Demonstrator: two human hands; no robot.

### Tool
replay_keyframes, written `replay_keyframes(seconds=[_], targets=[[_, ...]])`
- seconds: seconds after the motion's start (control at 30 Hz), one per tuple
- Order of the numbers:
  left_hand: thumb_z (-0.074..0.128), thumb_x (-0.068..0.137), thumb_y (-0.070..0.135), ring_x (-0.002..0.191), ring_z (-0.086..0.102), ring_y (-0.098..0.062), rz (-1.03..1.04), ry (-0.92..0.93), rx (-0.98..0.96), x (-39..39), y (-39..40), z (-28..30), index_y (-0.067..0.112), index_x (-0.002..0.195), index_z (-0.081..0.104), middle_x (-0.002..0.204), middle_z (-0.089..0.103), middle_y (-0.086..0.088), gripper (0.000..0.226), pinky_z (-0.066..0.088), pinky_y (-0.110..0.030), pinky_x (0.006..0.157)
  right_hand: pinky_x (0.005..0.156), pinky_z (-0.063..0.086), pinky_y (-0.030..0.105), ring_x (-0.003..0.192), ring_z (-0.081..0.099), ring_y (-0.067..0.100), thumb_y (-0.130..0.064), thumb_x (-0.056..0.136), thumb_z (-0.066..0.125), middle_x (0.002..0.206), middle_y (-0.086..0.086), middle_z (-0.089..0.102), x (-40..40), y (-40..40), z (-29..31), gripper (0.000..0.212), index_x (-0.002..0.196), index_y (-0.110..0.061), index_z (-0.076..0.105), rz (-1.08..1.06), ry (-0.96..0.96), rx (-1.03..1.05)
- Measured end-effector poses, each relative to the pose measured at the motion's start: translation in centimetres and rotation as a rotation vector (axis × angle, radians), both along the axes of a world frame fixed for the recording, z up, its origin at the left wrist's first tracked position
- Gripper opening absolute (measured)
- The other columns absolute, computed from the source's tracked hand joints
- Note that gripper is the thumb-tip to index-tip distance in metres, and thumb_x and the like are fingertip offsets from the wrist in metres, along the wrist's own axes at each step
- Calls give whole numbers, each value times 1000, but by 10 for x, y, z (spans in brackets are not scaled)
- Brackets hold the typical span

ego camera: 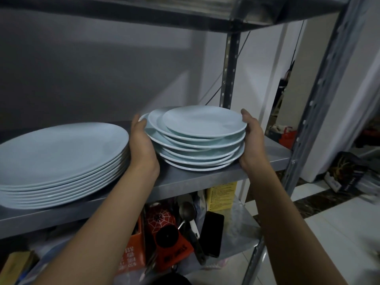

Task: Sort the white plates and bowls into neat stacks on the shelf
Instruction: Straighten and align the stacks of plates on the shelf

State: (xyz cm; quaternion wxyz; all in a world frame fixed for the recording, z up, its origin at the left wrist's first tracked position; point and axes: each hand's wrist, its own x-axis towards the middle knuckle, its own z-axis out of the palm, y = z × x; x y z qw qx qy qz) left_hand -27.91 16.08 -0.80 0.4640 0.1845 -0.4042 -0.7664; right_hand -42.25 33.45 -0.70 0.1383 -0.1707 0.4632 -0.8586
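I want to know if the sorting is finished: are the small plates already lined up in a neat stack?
No: the small plates between the left hand and right hand sit staggered, rims offset.

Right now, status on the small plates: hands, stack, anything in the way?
Left hand and right hand clasp small stack from both sides. Stack on shelf, plates uneven. Big stack close beside left hand.
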Motion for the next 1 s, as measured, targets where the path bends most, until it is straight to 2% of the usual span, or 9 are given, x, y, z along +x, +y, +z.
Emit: replay_keyframes(seconds=[0.1,0.2,0.23,0.33,0.37,0.5,0.67,0.87,1.0], targets=[[62,62,51,112,64,-23,-62,-5,-9,-2,-2,-2,23,132,55,124,66,-5,76,47,-44,102,99,47,48,110,62,26,-43,88,52,125,1,63,0,-2,-3,46,133,-31,52,-41,39,49],[56,58,60,110,64,-20,-35,-80,-46,-4,0,-7,26,130,57,121,67,-2,79,48,-44,100,95,50,45,98,68,25,-39,93,47,100,-2,74,3,-1,-1,24,95,-39,71,-6,73,46],[54,61,61,111,63,-20,-31,-112,-67,-4,4,-6,26,130,56,121,66,-1,77,47,-44,101,94,50,44,97,68,24,-37,94,45,96,-3,74,2,0,-1,26,93,-39,72,-11,77,45],[45,74,56,114,59,-21,-13,-198,-140,-2,13,0,25,133,52,126,62,-2,67,45,-45,103,97,49,43,108,64,24,-38,93,45,117,-4,65,-1,0,1,41,133,-31,51,-20,66,41],[42,79,53,117,57,-21,-9,-221,-160,-1,16,0,24,135,50,129,60,-3,63,43,-45,104,95,50,43,108,63,24,-37,93,45,121,-2,63,-1,-1,0,43,135,-31,49,-28,70,53],[37,95,46,119,55,-18,-50,-288,-196,2,24,-3,22,137,47,131,58,1,49,42,-41,105,75,56,41,86,69,21,-34,92,45,98,-2,71,1,-4,-3,20,92,-35,65,-38,131,140],[35,100,41,105,55,-10,-74,-300,-156,7,37,-1,17,136,49,119,59,8,45,41,-26,86,81,55,39,91,69,28,-36,85,52,95,5,75,10,-4,-4,26,88,-23,74,-70,150,184],[35,100,35,133,40,-17,14,-292,-223,11,36,1,25,149,24,149,38,4,51,32,-34,109,82,52,40,89,69,27,-46,77,57,91,5,75,13,-3,-3,31,83,-23,76,-92,74,181],[36,100,28,131,43,-16,35,-282,-291,13,37,2,24,147,31,146,44,3,48,35,-36,110,77,51,36,82,69,21,-42,88,53,76,-4,75,11,-1,-3,29,91,-19,70,-100,46,135]])
